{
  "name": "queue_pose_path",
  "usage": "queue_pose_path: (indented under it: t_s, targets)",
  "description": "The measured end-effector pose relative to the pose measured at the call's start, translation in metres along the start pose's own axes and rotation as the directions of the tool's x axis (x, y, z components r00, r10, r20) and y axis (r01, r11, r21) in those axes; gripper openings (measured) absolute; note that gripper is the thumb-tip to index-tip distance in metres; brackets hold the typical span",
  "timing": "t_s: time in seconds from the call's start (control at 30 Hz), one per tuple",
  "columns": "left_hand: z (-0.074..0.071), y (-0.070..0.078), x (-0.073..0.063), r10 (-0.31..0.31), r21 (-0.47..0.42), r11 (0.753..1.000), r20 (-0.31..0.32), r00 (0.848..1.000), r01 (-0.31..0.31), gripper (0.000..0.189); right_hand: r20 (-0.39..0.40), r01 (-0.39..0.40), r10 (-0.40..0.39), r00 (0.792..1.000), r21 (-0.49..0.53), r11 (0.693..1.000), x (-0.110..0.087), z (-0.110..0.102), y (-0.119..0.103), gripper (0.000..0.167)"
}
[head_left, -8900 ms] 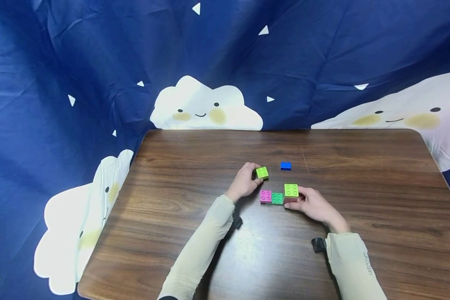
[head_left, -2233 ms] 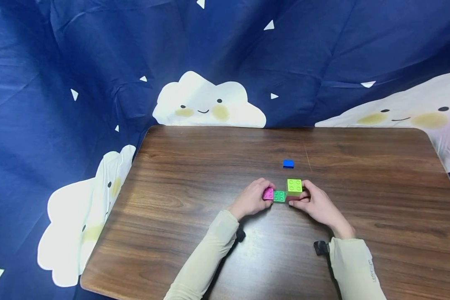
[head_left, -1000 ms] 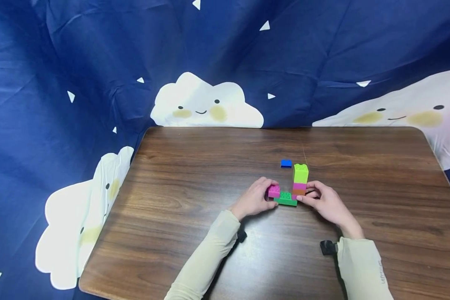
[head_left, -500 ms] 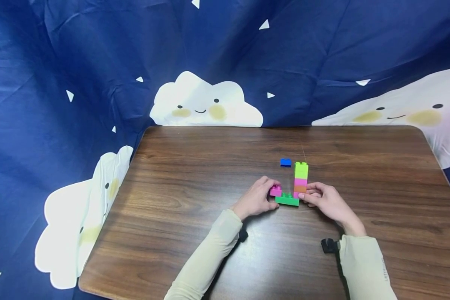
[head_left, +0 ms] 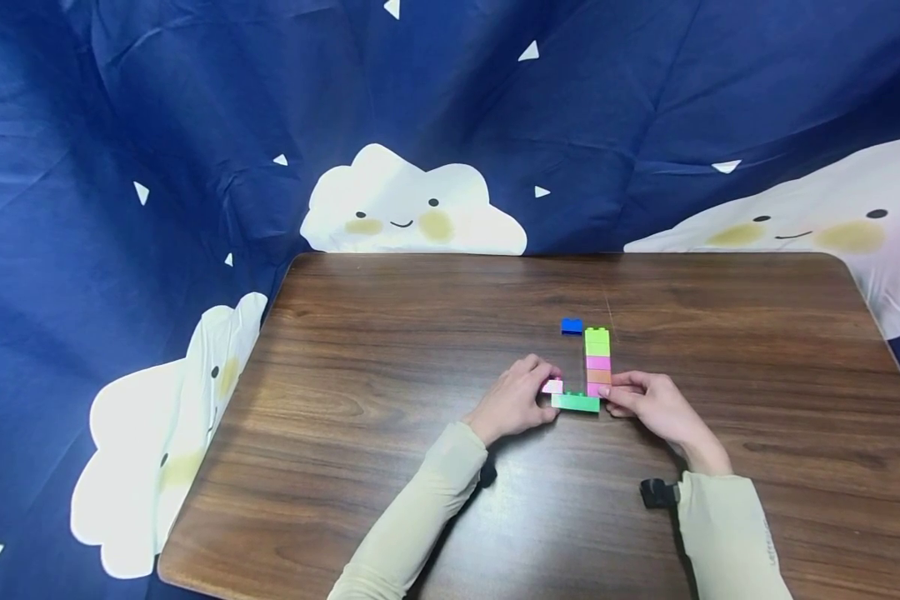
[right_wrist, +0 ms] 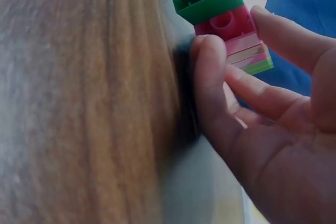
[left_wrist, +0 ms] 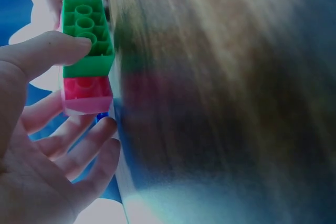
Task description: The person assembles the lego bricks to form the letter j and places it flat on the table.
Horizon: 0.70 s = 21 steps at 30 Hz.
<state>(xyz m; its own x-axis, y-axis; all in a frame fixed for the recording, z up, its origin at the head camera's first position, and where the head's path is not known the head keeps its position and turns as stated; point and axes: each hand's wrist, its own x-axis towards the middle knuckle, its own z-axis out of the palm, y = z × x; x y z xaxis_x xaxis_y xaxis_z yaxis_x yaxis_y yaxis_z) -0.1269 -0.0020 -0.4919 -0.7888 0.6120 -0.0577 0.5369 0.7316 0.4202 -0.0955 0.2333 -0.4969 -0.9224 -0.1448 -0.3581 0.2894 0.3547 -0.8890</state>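
Both hands hold one joined build of toy building bricks. Its long green brick [head_left: 576, 403] is nearest the person, the hollow underside showing in both wrist views. A pink brick [head_left: 552, 387] sits on its left end. From its right end extends a column with pink, orange [head_left: 598, 377], pink and lime bricks [head_left: 597, 342], tipped away from the person. My left hand [head_left: 512, 400] grips the left end, thumb [left_wrist: 73, 48] on the green underside, fingers by the pink brick. My right hand [head_left: 658, 408] pinches the column's lowest pink brick [right_wrist: 226, 24] between thumb and finger.
A loose blue brick [head_left: 572, 326] lies just beyond the build, left of the column's lime end. The brown wooden table [head_left: 360, 350] spreads out around both hands. A dark blue curtain [head_left: 450, 100] with white clouds hangs behind its far edge.
The lime brick earlier in my left hand is now on the column, and that hand has moved to the pink end. Both hands have tipped the build away from the person.
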Motion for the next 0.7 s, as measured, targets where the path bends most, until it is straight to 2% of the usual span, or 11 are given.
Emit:
queue_pose_path:
  t_s: [0.2,0.4,0.7]
  targets:
    - [0.001,-0.001,0.001,0.012,0.033,0.999,0.034,0.999,-0.013,0.054,0.007,-0.039,0.039,0.999,-0.035,0.999,-0.003,-0.001,-0.005,0.058]
    - [-0.003,-0.002,0.002,0.004,0.012,1.000,0.070,0.998,-0.005,0.054,0.015,-0.081,0.083,0.996,-0.091,0.993,-0.006,-0.001,-0.011,0.060]
    - [-0.005,-0.003,0.002,0.007,0.008,1.000,0.090,0.996,-0.008,0.054,0.022,-0.079,0.084,0.996,-0.171,0.982,-0.006,-0.001,-0.013,0.058]
